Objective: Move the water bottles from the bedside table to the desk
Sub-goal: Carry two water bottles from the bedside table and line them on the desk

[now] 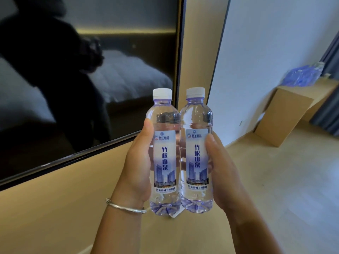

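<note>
The fingers of the left hand (139, 162) are curled round the left water bottle (164, 153), thumb lying up its near side and the other fingers wrapped behind, dimly visible through the clear plastic; the fingers of the right hand (221, 167) grasp the right water bottle (197, 149) the same way, thumb pressed on the edge of its label. Both bottles stand upright, capped, full as far as one can tell, and pressed side by side so that they touch along their length. They are held up in the air in front of the person, their bases hanging above a light wood surface (55, 217) that runs below a dark wall-mounted screen (82, 70); whether this surface is the desk cannot be told for certain, though it looks likely. A silver bracelet (124, 208) sits on the left wrist. Farther off, to the right, a pack of bottles (302, 75) rests on a low wooden cabinet (293, 110) beside a curtain (330, 107). No bedside table shows. Judging by this, the pickup is done and the carry is well along: both bottles are in hand and away from where they started. What is left is to lower them onto the surface and let go.
</note>
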